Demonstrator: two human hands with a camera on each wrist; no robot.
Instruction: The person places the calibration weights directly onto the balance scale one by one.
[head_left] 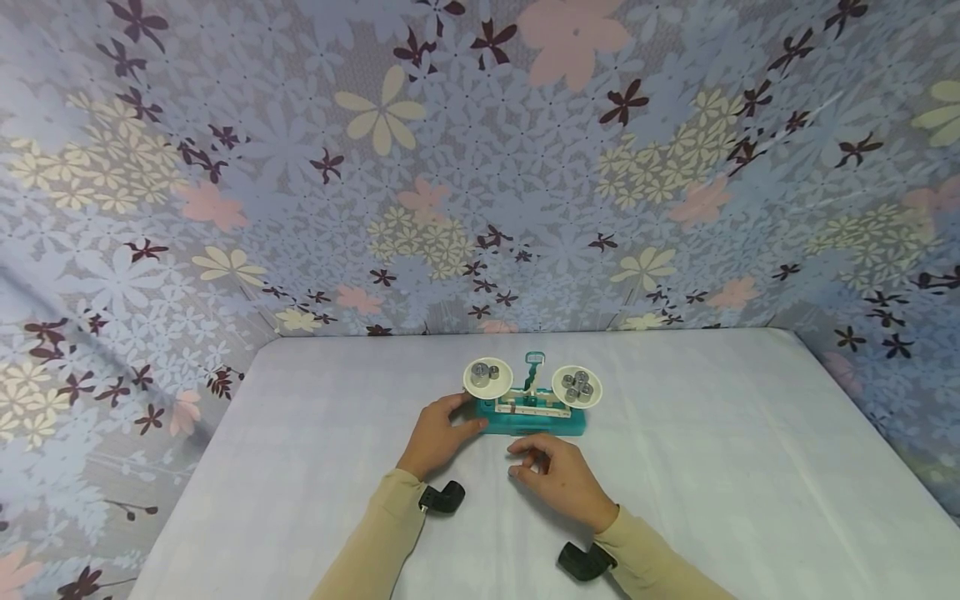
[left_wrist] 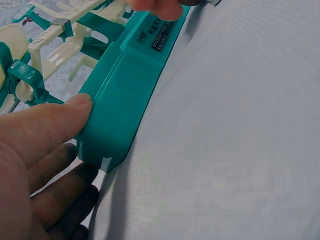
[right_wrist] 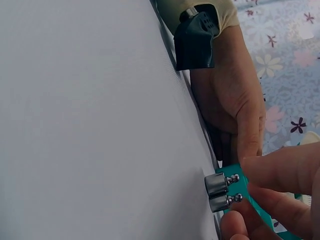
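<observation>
A green balance scale point(head_left: 530, 421) stands on the white-covered table, with two cream pans. Its left pan point(head_left: 504, 390) carries one large and one small metal weight; several small weights point(head_left: 577, 387) sit on the right pan. My left hand point(head_left: 438, 435) holds the left end of the base, thumb point(left_wrist: 75, 112) on its front side, fingers around the end. Before the base my right hand point(head_left: 562, 479) hovers low, fingers bent loosely, with a gap between thumb and forefinger. Two knobbed metal weights point(right_wrist: 216, 185) stand by its fingertips in the right wrist view; the hand hides them in the head view.
Behind the scale rises a flower-patterned wall covering point(head_left: 450, 167), which also runs along both sides. The white tablecloth point(head_left: 735, 467) spreads around the scale. Black wrist cameras point(head_left: 585, 561) are strapped at both sleeves.
</observation>
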